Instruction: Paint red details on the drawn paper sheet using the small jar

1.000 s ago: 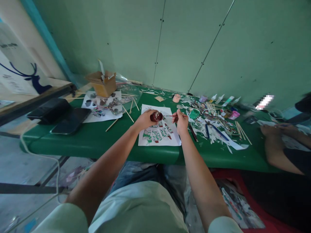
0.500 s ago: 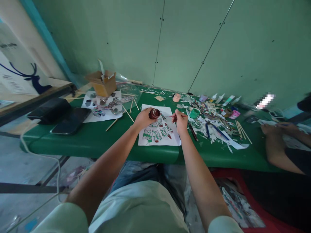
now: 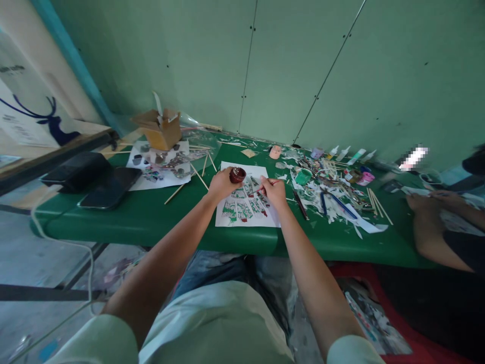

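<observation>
My left hand (image 3: pixel 221 185) is closed round a small open jar of dark red paint (image 3: pixel 237 175), held over the upper part of a white sheet (image 3: pixel 271 220). Printed on that sheet are several strip-like shapes, coloured in places with green and dark red. Just right of the jar, my right hand (image 3: pixel 274 191) pinches a thin paintbrush (image 3: pixel 259 190), its tip low over the sheet's upper right shapes. Whether the tip touches the paper is too small to tell.
Right of the sheet lie paper scraps (image 3: pixel 333 205), a dark pen (image 3: pixel 300 205), blue-handled tweezers (image 3: pixel 343 206) and a green paint pot (image 3: pixel 303 176). Leftward are a cardboard box (image 3: pixel 162 132), a phone (image 3: pixel 110 189) and wooden sticks (image 3: pixel 175 195). A co-worker's arm (image 3: pixel 432 230) rests at far right.
My right hand has moved left and slightly down with the brush, from beside the sheet to over it. My left hand and the jar have shifted slightly left.
</observation>
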Demonstrator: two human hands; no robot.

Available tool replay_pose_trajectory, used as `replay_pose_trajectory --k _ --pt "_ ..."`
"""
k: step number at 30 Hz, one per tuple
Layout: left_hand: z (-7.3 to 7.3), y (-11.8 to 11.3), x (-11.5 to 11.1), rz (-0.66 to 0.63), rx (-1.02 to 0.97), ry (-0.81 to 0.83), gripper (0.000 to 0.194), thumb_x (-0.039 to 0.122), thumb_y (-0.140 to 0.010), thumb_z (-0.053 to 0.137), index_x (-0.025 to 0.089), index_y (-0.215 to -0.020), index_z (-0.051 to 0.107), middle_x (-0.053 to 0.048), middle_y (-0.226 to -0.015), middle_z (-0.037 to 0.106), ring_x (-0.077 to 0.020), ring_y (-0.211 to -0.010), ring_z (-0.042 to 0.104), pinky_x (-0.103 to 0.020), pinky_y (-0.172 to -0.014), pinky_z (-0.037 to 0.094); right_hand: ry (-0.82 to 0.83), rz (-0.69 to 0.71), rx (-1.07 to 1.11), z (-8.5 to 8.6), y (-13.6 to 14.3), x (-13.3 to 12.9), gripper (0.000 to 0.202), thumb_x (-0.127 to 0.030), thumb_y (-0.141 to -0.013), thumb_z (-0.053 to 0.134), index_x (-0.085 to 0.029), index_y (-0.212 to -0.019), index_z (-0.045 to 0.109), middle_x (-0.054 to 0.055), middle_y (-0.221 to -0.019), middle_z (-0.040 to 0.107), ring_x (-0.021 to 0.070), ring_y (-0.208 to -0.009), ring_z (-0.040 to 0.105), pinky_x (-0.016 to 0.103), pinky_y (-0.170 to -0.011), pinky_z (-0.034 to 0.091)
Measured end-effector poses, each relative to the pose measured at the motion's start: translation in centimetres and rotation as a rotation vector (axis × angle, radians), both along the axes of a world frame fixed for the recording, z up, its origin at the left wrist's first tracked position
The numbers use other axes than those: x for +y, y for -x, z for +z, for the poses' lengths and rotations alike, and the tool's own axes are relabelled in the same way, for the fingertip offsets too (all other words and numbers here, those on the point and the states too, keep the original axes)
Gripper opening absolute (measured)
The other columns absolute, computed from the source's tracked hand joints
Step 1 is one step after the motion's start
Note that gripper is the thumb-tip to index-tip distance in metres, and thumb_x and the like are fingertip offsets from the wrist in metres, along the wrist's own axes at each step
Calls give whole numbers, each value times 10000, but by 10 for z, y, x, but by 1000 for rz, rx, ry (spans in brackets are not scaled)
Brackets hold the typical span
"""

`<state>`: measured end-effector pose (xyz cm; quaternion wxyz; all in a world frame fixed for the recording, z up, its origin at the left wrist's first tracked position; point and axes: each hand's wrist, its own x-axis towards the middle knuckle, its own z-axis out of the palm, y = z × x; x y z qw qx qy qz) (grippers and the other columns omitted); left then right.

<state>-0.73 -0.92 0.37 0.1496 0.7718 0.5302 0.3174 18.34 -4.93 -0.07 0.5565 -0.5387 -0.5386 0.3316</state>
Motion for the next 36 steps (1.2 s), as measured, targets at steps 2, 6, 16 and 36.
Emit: replay_pose_trajectory --k 2,6,16,36 --pt "0 0 0 -1 -1 4 571 472 -631 636 205 -1118 502 -101 -1030 610 -291 -956 561 -387 -759 421 8 6 1 -2 0 2 407 -496 -730 574 -170 -486 560 -13 -386 499 75 -322 415 205 -364 314" --pt "-1 0 1 4 5 -9 559 477 -633 634 197 -1099 505 -100 -1013 616 -283 -935 566 -373 -738 423 12 21 -24 -6 -2 4 418 -516 -722 578 -168 -492 568 -11 -380 500 73 -313 411 201 -354 302" --pt "-4 0 3 24 13 -10 563 496 -627 647 203 -1085 505 -90 -1001 621 -275 -925 569 -350 -710 420 24 6 -36 -6 -1 4 419 -513 -723 569 -171 -482 552 -18 -369 498 75 -308 410 210 -365 308" --pt "0 -1 0 17 3 7 573 465 -627 653 195 -1111 509 -103 -1015 612 -271 -932 562 -355 -724 417 25 -20 -86 -4 -2 3 417 -493 -735 560 -167 -476 550 -18 -359 476 76 -311 399 207 -364 307"
